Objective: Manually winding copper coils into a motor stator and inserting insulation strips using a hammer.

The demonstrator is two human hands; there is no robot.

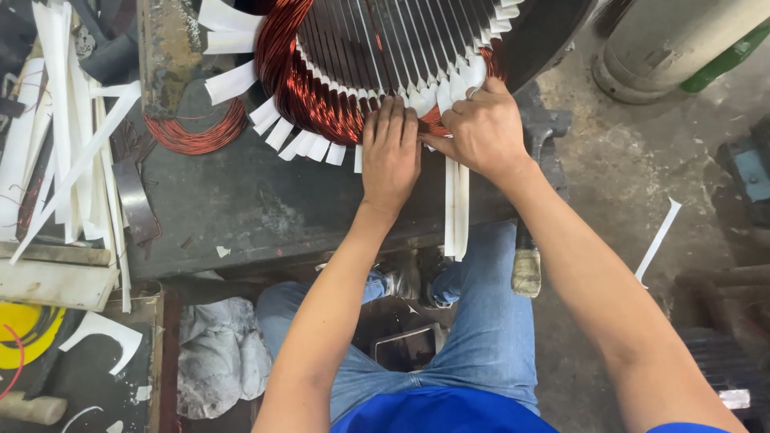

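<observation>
Closest to the camera you've got blue jeans and a blue shirt, person sitting right up against the dark, grimy metal counter [241, 200]. Then the forearms reach forward to the big motor stator with shiny copper-red wire windings [321, 88], which sits at the counter's far edge. The left hand [391, 152] lies flat, fingers together and stretched out, palm pressing down on the copper coil end, looks like it's pinning the wires down, not gripping anything. The right hand [481, 128] is curled mostly closed just beside it, pinching what seems to be one of the white insulating paper strips [455, 204] that hang down over the counter edge. More white strips fan out around the winding, a small loose coil of copper wire [196, 132] lies to the left, and a pile of long white paper strips [72, 136] sits further left.
</observation>
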